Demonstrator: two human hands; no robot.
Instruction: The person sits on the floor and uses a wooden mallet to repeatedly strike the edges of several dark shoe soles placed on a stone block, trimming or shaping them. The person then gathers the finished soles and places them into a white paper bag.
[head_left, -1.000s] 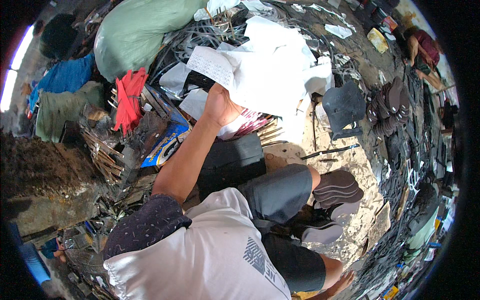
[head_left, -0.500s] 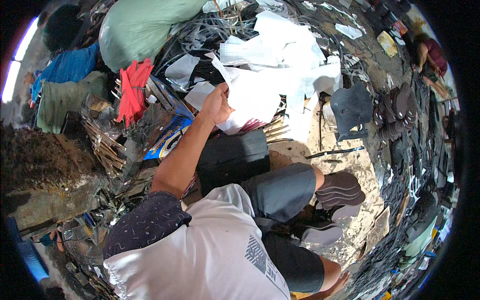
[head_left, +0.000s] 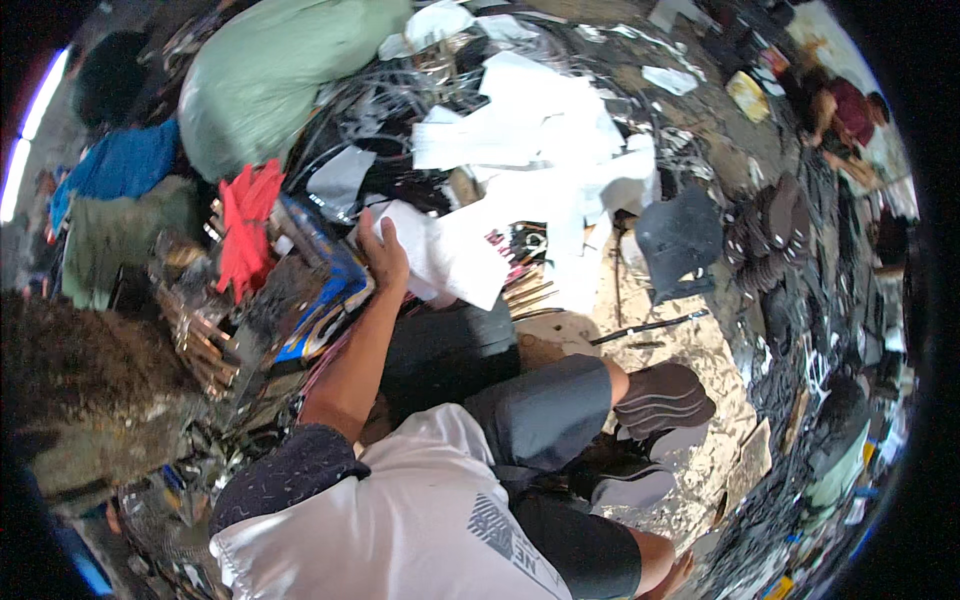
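Note:
My left hand is at the left end of a white sheet, with its fingers stretched and apart. The sheet curls up beside the hand, and whether the hidden palm side touches it I cannot tell. More white sheets lie piled behind, glaring in the sun. Below the sheet is a dark block-like thing, in front of my bent leg. Thin sticks poke out beside it. I cannot make out my right hand in the picture.
A dark curved sheet and a stack of brown soles lie to the right. More soles sit by my knee on a pale board. A big green sack and red strips are at left. Another person is far right.
My left hand has moved left, and its fingers have opened from a pinch on the sheet's edge. The white sheet beside it has shifted and tilted. The whole view has shifted slightly.

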